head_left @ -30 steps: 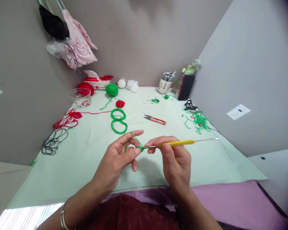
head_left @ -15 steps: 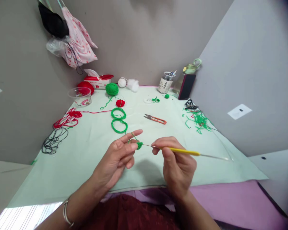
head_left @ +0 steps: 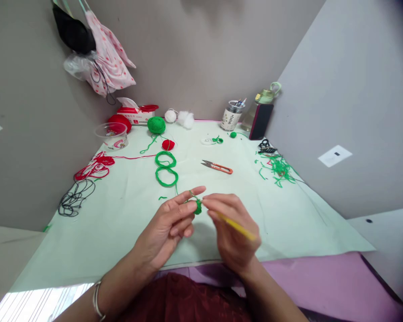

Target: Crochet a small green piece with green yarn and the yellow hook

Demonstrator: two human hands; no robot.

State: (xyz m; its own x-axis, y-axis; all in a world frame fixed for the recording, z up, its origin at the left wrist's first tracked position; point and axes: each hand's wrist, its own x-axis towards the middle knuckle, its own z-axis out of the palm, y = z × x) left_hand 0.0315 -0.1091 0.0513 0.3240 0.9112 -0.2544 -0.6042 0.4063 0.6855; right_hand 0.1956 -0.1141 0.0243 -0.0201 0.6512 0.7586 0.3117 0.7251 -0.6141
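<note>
Between thumb and fingers, my left hand point(head_left: 174, 219) pinches a small green crochet piece point(head_left: 198, 207). Green yarn runs over its raised index finger and down to the looped green yarn point(head_left: 167, 176) on the table. My right hand point(head_left: 233, 228) is closed round a crochet hook point(head_left: 238, 226) with a yellow handle. The hook's tip end is at the crochet piece, mostly hidden by my fingertips. Beyond my hands lie orange-handled thread snips point(head_left: 217, 167), apart from both.
At the back stand a green yarn ball point(head_left: 156, 125), a tissue box point(head_left: 144, 117), a pen jar point(head_left: 231, 117), a bottle and a phone point(head_left: 261, 121). Red yarn point(head_left: 99, 165) and dark cord point(head_left: 72, 199) lie left. Green yarn scraps point(head_left: 281, 170) are heaped right.
My right hand has moved left, close against the left fingertips, and the hook has tilted, its handle now pointing down toward the right. The crochet piece has shifted slightly right and turned.
</note>
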